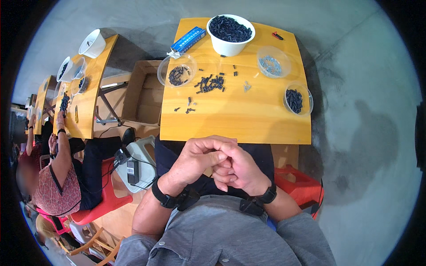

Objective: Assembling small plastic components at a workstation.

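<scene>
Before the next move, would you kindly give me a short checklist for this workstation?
1. Nothing held: cannot tell; the left hand and right hand touch, hiding whatever may lie between them.
2. Loose black parts on the wooden table: ok; most lie in a central cluster.
3. White bucket stocked: ok; heaped with black pieces.
4. Small silvery-blue pieces contained: ok; most sit in a clear tub.
5. Right-hand clear tub well inside the table: not ok; it stands close by the right edge.

We see white lettering on the blue carton (190, 39) near the table (235, 122)'s far left corner, a barcode label (130, 170) on the black power pack (134, 178).
</scene>
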A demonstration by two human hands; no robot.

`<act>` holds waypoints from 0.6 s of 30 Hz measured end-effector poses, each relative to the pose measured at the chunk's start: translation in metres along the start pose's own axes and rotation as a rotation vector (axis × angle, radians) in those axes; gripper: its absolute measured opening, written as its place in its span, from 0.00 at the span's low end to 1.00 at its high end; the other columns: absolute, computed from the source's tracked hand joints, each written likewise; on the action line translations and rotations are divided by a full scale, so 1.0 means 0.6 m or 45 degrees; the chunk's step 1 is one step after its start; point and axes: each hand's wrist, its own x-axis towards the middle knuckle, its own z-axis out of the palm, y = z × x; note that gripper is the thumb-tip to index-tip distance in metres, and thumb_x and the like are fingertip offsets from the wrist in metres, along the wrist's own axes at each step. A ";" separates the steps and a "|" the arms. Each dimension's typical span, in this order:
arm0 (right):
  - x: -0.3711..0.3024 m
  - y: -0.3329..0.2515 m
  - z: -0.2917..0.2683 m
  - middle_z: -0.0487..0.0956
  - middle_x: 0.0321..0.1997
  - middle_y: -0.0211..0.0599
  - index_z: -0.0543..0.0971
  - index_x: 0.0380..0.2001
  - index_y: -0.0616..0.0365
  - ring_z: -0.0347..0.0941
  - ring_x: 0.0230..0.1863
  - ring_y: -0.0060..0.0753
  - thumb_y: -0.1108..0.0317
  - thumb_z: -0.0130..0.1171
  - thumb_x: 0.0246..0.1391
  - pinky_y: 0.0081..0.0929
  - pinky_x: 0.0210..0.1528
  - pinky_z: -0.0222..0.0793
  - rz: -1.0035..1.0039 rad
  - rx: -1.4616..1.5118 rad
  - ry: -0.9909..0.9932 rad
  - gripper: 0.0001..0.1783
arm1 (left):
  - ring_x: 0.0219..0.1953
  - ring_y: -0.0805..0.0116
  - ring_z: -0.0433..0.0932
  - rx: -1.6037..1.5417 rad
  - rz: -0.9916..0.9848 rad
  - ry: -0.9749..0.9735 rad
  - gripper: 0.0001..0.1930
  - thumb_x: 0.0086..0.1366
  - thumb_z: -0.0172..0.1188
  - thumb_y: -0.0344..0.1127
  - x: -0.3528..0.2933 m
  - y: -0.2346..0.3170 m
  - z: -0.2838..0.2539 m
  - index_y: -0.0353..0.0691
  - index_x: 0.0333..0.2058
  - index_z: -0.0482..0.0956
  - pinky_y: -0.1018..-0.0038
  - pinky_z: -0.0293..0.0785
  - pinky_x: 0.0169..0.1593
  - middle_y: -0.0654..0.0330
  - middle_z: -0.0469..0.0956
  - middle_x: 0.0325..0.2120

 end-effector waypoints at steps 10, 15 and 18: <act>-0.080 -0.241 -0.178 0.75 0.19 0.44 0.73 0.20 0.62 0.73 0.24 0.43 0.51 0.49 0.57 0.36 0.30 0.68 -0.956 -2.069 1.529 0.24 | 0.48 0.71 0.72 0.436 0.087 0.298 0.17 0.60 0.57 0.26 0.043 -0.067 -0.031 0.33 0.49 0.72 0.75 0.67 0.53 0.58 0.75 0.44; -0.089 -0.297 -0.213 0.78 0.30 0.56 0.78 0.26 0.62 0.75 0.35 0.56 0.49 0.54 0.51 0.45 0.38 0.69 -0.594 -2.498 1.807 0.23 | 0.40 0.73 0.74 0.403 -0.070 0.427 0.13 0.60 0.57 0.28 0.070 -0.078 -0.067 0.32 0.44 0.75 0.79 0.69 0.44 0.60 0.77 0.38; -0.070 -0.303 -0.223 0.78 0.30 0.54 0.78 0.28 0.62 0.75 0.34 0.56 0.53 0.54 0.52 0.44 0.37 0.69 -0.760 -2.545 1.820 0.20 | 0.39 0.73 0.74 0.474 -0.107 0.451 0.13 0.60 0.56 0.29 0.092 -0.082 -0.086 0.31 0.43 0.75 0.79 0.69 0.42 0.60 0.77 0.37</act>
